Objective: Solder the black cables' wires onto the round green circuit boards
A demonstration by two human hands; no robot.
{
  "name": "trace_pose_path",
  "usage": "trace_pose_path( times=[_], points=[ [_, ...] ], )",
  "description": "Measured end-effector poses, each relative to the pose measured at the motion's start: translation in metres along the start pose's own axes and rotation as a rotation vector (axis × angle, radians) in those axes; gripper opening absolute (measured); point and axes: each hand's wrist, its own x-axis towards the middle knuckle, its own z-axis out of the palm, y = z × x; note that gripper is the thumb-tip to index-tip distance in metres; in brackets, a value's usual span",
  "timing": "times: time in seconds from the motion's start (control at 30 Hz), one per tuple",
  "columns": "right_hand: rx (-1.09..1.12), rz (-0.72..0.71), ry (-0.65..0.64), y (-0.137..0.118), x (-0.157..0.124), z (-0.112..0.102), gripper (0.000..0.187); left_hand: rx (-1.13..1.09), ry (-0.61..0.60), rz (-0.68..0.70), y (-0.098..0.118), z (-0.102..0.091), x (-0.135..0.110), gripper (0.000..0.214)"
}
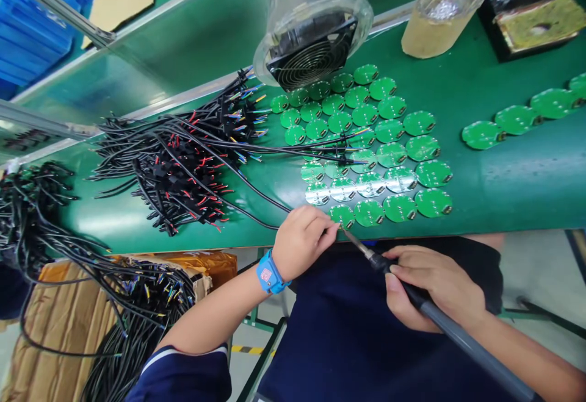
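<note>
My left hand, with a blue wrist strap, is closed in a pinch on a thin black wire at the table's front edge, beside a round green circuit board. My right hand grips a dark soldering iron; its metal tip reaches the same board where my left fingers pinch. Several more round green boards lie in rows just beyond.
A heap of black wire harnesses with red and coloured ends lies left on the green table. A fume fan in a clear hood hangs behind the boards. A plastic tub, more boards, cable-filled cardboard box.
</note>
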Motion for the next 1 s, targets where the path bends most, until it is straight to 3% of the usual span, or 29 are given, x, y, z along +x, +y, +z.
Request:
trace_pose_path(
  times=[0.27,0.43,0.7,0.8,1.0],
  points=[
    [-0.071,-0.010,-0.119,-0.001,0.003,-0.003,0.012,0.065,0.040,0.026,-0.001,0.005,-0.003,0.008],
    [-0.022,-0.059,-0.020,-0.001,-0.004,0.001,0.017,0.078,0.030,0.039,-0.001,0.004,-0.002,0.008],
    [-0.104,-0.027,-0.208,-0.003,0.004,-0.015,0.013,0.079,0.042,0.039,-0.002,0.005,-0.001,0.008],
    [-0.149,-0.037,-0.142,-0.006,0.009,-0.011,0.010,0.076,0.034,0.031,-0.001,0.004,-0.001,0.008],
    [-0.240,-0.050,-0.147,-0.015,0.012,0.000,0.011,0.057,0.004,-0.007,0.001,0.003,-0.001,0.010]
  ],
)
